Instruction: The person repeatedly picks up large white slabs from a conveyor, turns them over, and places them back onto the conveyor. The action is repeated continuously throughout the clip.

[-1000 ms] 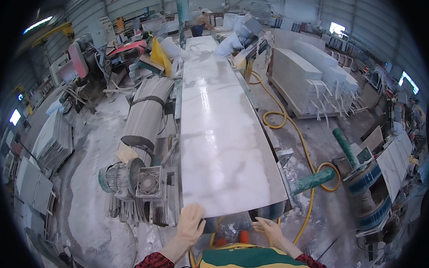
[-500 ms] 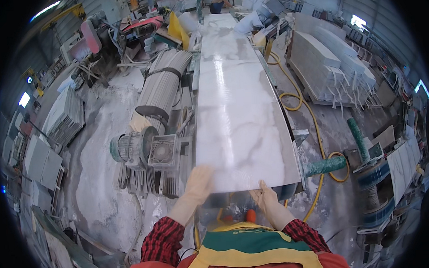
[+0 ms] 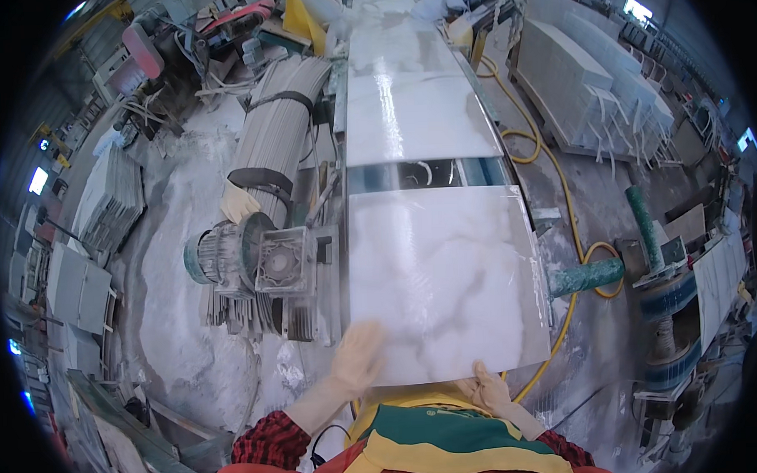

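A glossy white marble slab [image 3: 447, 276] with grey veining lies flat in front of me, its near edge reaching almost to my apron. At its near left corner, my left hand [image 3: 358, 358] rests on top with the fingers stretched out, a little blurred. My right hand [image 3: 489, 389] grips the near edge, thumb on top and the other fingers partly hidden beneath. Beyond a dark gap, a second white slab [image 3: 424, 114] lies on the long conveyor [image 3: 376, 178], whose bed shows in that gap.
Left of the conveyor stand a dusty motor [image 3: 229, 254] and a strapped bundle of grey strips [image 3: 283, 123]. A green pipe [image 3: 588, 277] juts out on the right, near a yellow hose [image 3: 567, 230]. Stacked stone slabs [image 3: 573, 88] stand farther right.
The near slab has slid toward me with both my hands at it. A gap has opened between it and the slab behind. My view has tilted downward.
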Demonstrator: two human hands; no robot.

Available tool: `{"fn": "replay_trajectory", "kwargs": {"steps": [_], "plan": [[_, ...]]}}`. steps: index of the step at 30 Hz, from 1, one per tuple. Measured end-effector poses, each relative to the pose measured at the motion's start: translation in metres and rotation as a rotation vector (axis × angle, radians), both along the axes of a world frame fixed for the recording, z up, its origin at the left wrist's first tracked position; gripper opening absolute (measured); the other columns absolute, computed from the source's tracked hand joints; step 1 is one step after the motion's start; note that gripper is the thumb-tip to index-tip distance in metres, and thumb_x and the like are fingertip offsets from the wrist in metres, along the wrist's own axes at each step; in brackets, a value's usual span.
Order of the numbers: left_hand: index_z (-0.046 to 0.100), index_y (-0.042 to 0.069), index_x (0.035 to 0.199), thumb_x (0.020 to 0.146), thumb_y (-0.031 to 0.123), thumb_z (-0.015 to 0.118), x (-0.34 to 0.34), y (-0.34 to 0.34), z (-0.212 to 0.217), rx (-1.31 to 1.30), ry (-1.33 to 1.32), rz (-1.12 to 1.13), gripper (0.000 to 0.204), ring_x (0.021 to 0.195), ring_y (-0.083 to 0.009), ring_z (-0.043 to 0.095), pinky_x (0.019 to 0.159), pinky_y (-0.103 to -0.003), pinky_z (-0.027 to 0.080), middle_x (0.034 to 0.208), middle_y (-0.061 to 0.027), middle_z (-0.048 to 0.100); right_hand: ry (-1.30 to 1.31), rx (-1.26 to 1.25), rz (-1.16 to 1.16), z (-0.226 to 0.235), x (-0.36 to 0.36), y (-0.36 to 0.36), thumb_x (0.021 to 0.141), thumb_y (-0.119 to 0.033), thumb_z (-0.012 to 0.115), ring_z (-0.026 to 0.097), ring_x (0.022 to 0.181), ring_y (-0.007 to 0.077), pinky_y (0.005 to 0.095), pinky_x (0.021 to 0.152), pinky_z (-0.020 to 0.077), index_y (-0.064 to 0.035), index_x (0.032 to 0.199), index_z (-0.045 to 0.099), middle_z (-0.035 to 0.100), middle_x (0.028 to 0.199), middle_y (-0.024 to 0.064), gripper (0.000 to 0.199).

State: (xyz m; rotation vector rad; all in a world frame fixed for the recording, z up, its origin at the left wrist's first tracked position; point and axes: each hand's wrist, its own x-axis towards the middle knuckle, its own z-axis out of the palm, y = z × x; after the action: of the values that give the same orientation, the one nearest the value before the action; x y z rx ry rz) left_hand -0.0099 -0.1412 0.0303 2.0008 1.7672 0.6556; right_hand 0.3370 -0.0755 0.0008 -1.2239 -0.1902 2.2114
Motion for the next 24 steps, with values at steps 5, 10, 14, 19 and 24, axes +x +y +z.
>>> {"fn": "replay_trajectory", "kwargs": {"steps": [5,10,14,19,24], "plan": [[0.05,0.001,0.159,0.104,0.02,0.065,-0.027,0.077,-0.013,0.155,0.056,0.075,0.06,0.155,-0.0516,0.038,0.132,-0.058,0.025,0.163,-0.031,0.046,-0.073,0.081,0.028,-0.019,0.005,-0.014,0.118,-0.026,0.052,0.059,0.143,0.0384,0.0545,0.123,0.0502,0.0111,0.156,0.04,0.054,0.158,0.0239,0.054],[0.054,0.002,0.155,0.104,0.02,0.064,-0.057,0.165,-0.02,0.335,0.144,0.16,0.055,0.152,-0.0495,0.043,0.13,-0.058,0.028,0.163,-0.0289,0.048,-0.126,0.116,0.005,-0.021,-0.001,-0.021,0.117,-0.025,0.055,0.062,0.139,0.0379,0.0547,0.121,0.0522,0.01,0.155,0.042,0.058,0.154,0.0225,0.053],[0.057,0.001,0.152,0.104,0.022,0.064,-0.084,0.233,-0.024,0.469,0.271,0.233,0.053,0.147,-0.05,0.048,0.128,-0.059,0.031,0.161,-0.0291,0.051,-0.153,0.096,-0.001,-0.04,0.002,-0.026,0.114,-0.022,0.059,0.065,0.135,0.0349,0.0514,0.118,0.054,0.0077,0.151,0.051,0.065,0.146,0.02,0.047],[0.063,0.002,0.147,0.102,0.025,0.07,-0.111,0.315,0.003,0.588,0.338,0.157,0.051,0.14,-0.0476,0.055,0.12,-0.056,0.04,0.151,-0.0277,0.061,-0.252,0.125,0.003,-0.071,0.003,-0.031,0.11,-0.025,0.069,0.071,0.122,0.0286,0.0408,0.106,0.059,0.0086,0.14,0.062,0.07,0.138,0.0175,0.046],[0.069,-0.003,0.137,0.108,0.055,0.057,-0.08,0.363,0.051,-0.222,0.09,0.002,0.066,0.127,-0.0416,0.066,0.112,-0.047,0.049,0.134,-0.0255,0.072,-0.37,0.161,0.067,-0.08,-0.001,-0.026,0.107,-0.037,0.074,0.07,0.12,0.0263,0.0364,0.1,0.0584,0.0092,0.137,0.063,0.069,0.139,0.0164,0.056]]}}
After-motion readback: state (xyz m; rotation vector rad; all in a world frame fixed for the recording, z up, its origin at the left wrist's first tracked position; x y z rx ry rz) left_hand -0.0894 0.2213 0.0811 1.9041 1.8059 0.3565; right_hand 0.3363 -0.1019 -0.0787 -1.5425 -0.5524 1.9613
